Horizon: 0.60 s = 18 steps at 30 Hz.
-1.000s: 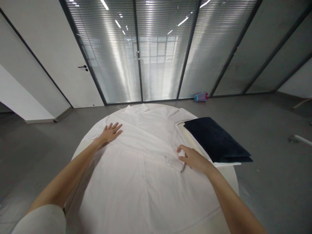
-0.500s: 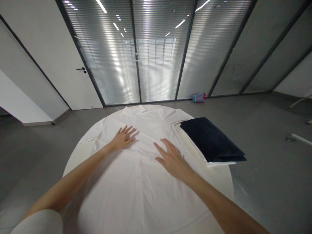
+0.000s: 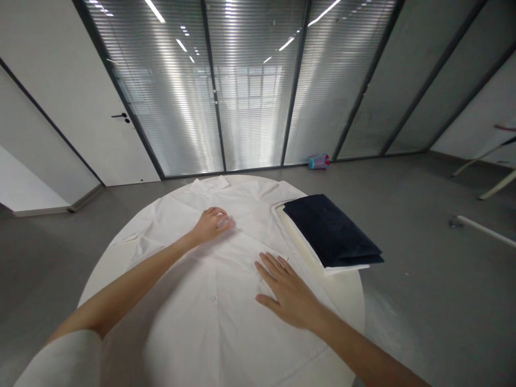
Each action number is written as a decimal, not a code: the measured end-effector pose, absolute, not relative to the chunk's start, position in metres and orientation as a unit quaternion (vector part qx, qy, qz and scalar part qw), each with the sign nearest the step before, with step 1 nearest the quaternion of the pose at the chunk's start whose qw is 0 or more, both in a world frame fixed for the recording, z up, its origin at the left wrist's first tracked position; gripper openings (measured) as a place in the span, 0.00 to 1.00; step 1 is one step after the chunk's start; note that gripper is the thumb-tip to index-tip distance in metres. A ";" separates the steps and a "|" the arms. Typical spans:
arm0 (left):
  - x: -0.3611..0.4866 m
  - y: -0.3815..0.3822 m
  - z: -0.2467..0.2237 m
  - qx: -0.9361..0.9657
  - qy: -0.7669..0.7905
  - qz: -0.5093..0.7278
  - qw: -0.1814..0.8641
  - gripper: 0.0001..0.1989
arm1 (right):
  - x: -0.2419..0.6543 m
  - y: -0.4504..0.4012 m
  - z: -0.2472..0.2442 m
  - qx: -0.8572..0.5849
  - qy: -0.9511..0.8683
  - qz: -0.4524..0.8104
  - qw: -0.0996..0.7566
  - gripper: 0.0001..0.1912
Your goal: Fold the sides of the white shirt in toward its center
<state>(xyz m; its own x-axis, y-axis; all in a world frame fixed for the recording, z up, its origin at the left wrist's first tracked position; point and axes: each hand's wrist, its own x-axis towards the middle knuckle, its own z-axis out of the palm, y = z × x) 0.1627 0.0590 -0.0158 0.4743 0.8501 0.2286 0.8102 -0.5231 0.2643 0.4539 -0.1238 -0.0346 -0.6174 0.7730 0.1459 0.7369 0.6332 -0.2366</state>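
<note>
A white button-front shirt (image 3: 189, 322) lies spread over a round white table (image 3: 355, 301), its collar at the far edge. Above the left half of the shirt's upper body is my left hand (image 3: 212, 224), its fingers loosely curved and the tips blurred; I see nothing held in it. My right hand (image 3: 284, 287) rests palm down on the right part of the shirt, fingers spread. To the right of that hand, a dark navy folded cloth (image 3: 330, 231) sits on top of a white folded piece (image 3: 350, 268) at the table's edge.
A blue and pink basket (image 3: 318, 162) lies on the grey floor by the glass partition (image 3: 250, 118). Left of the glass is a white door with a black handle (image 3: 121, 116). Pale furniture legs (image 3: 484, 231) stand on the right.
My left hand has shifted slightly right across the shirt, and its spread fingers have curled. My right hand has moved nearer to me and lies flatter. The view has turned a little right.
</note>
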 end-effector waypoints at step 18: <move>0.378 0.193 -0.032 0.824 0.495 0.215 0.172 0.10 | 0.455 -0.128 -0.026 -0.407 -0.896 0.100 0.146 0.32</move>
<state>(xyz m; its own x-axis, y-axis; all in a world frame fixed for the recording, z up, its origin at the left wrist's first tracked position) 0.3785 0.1929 -0.0322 0.4186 0.8895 0.1834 0.7413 -0.4513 0.4967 0.4546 -0.1283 -0.0264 -0.6265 0.7585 0.1796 0.7000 0.6488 -0.2983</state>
